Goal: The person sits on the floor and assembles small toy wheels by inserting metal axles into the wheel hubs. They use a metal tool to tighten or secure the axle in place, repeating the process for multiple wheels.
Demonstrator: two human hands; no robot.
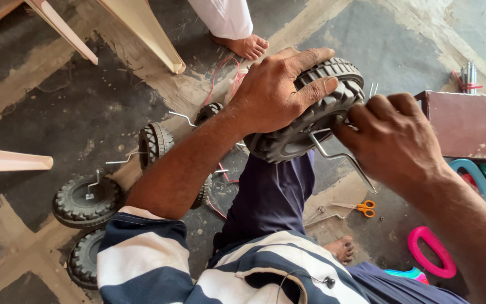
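1. Gripping a black toy wheel [305, 112] just above the centre of the frame, the left hand [277, 93] lies over its knobbed tread, with the fingers curled across the top and the thumb pressed on the near edge.
2. The wheel is tilted and rests on the person's knee, which is covered in dark blue cloth [271, 197].
3. The right hand [392, 138] comes in from the right of the frame, closed around the bent metal axle rod [341, 155] that juts out of the wheel's hub; its fingers are pinched at the point where the rod meets the wheel.
4. The free end of the rod slants down to the right, below that hand.
5. At left of the frame, more black wheels lie on the patchy concrete floor [74, 112]: one lies flat with a metal rod in its hub [85, 200], one stands on edge [156, 143], and one is partly hidden behind the striped sleeve [85, 259].
6. Orange-handled scissors [364, 208] lie on the floor below the right hand.
7. A brown box [468, 124] sits at the right edge, with a pink plastic ring [431, 253] toward the lower right.
8. Another person's bare foot [246, 45] stands at the top centre.
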